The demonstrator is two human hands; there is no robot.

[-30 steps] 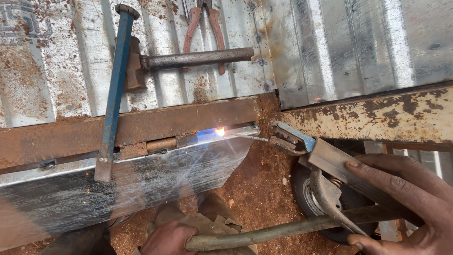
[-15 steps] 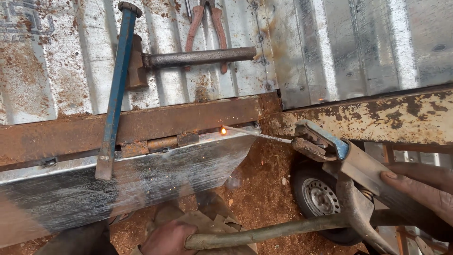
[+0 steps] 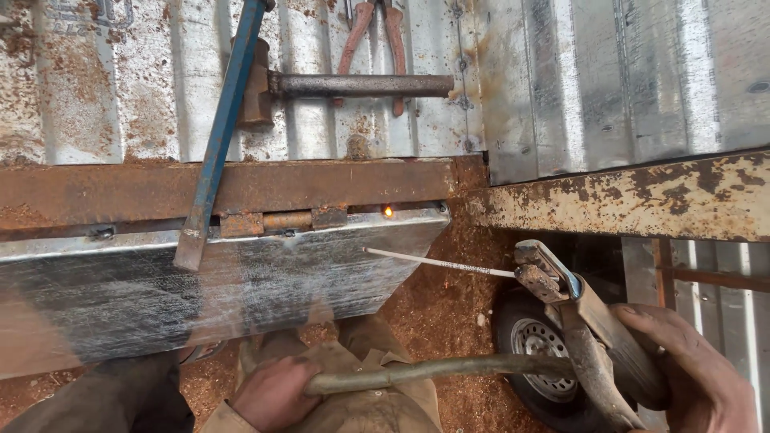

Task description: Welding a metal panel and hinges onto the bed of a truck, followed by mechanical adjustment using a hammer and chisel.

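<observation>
While the right hand (image 3: 706,377) is clamped around the handle of the rod holder (image 3: 585,321) at the lower right, the welding rod (image 3: 437,262) sticks out of the holder's clamp toward the left, its tip free in the air just off the right end of the metal plate (image 3: 241,281) and below the glowing spot (image 3: 388,212). That spot sits on the seam between the plate's top edge and the rusty beam (image 3: 321,184), near the plate's upper right corner.

The left hand (image 3: 277,393), at the bottom centre, is shut around the cable (image 3: 449,369), which runs right to the holder.

Hinge (image 3: 281,220): rusty, on the same seam, left of the glowing spot.

Blue bar (image 3: 220,136): leaning from the top edge down across the beam, its lower end resting on the plate's top edge at left of centre.

Hammer (image 3: 353,86): lying on the ribbed sheet (image 3: 120,88) above the beam, head to the left, touching the blue bar's side.

Pliers (image 3: 373,40): red handles, lying under the hammer's handle at the top centre.

Second rusty beam (image 3: 626,196): along the right side, below a cleaner ribbed sheet (image 3: 626,80).

Wheel (image 3: 537,353): under that beam, behind the holder, on reddish ground (image 3: 449,305).
</observation>
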